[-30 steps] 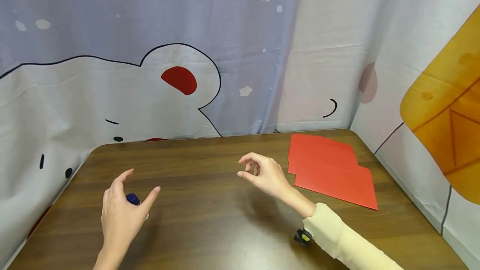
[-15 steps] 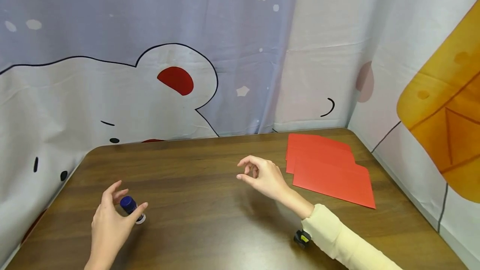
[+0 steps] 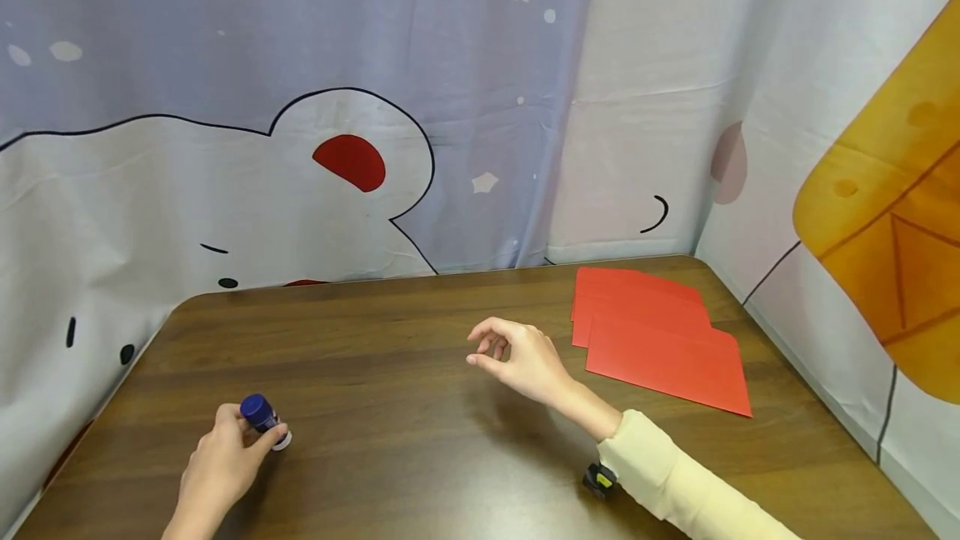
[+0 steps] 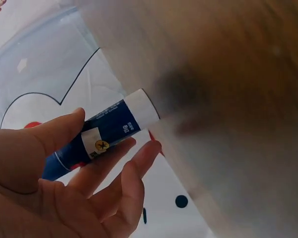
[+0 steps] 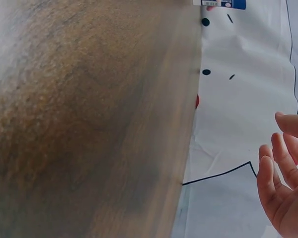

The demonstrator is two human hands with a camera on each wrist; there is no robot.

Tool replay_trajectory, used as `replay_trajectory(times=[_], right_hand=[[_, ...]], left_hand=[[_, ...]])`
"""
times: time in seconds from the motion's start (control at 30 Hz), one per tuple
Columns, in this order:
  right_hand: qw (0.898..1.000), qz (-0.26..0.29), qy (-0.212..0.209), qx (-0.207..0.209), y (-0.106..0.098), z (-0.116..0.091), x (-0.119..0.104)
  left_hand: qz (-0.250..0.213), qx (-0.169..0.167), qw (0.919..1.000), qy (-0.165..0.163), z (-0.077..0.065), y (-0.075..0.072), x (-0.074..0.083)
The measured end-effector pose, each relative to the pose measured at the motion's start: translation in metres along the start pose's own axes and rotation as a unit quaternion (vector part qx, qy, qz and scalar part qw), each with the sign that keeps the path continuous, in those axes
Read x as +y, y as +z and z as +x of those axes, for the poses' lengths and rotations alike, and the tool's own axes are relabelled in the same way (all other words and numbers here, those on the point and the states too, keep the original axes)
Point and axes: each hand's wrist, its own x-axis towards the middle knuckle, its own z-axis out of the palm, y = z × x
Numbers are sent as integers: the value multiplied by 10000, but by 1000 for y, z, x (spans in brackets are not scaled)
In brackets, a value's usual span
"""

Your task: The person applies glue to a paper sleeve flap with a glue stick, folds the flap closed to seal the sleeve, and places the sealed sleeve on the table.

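A glue stick point(image 3: 258, 413) with a dark blue cap and a white base stands upright on the left part of the table. My left hand point(image 3: 221, 461) holds it between thumb and fingers. The left wrist view shows the thumb along one side of the blue labelled barrel point(image 4: 109, 124) and fingers on the far side, with the white base uncovered. Over the middle of the table hovers my right hand point(image 3: 528, 361), fingers loosely bent and holding nothing. From the right wrist, part of the glue stick point(image 5: 233, 4) shows at the top edge.
Several overlapping red paper sheets point(image 3: 667, 365) lie at the right of the wooden table point(image 3: 390, 357). A printed curtain point(image 3: 487, 107) hangs behind the table and along its sides. A small dark wrist camera point(image 3: 599, 480) sits below the right sleeve.
My left hand has moved left and down, and its thumb and fingers have closed around the glue stick, which stays in place. The right hand has barely shifted.
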Motion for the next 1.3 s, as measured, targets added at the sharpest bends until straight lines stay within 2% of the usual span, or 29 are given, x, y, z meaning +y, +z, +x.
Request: replay_trajectory(times=[0.13, 0.27, 0.4, 0.5, 0.63, 0.73, 0.93, 1.3], right_hand=[[9999, -65, -57, -62, 2, -1, -1], [9999, -52, -98, -60, 3, -2, -2], [9999, 5, -79, -126, 4, -1, -2], [9997, 80, -119, -193, 4, 0, -3], [9996, 91, -240, -136, 4, 1, -5], [9995, 85, -299, -47, 3, 2, -7], [9988, 326, -351, -27, 2, 4, -15], [9944, 966, -417, -62, -5, 9, -29]], left_hand=[[58, -114, 9999, 65, 0, 1, 3], [4, -66, 9997, 237, 0, 2, 11], [-216, 291, 9969, 696, -2, 7, 25], [-488, 651, 9897, 1175, -2, 13, 37], [-803, 972, 9796, 1563, -1, 21, 57], [-911, 1115, 9759, 1640, 1, 25, 73], [-918, 1268, 9739, 1646, 2, 30, 99], [-1014, 1369, 9657, 1962, 3, 36, 128]])
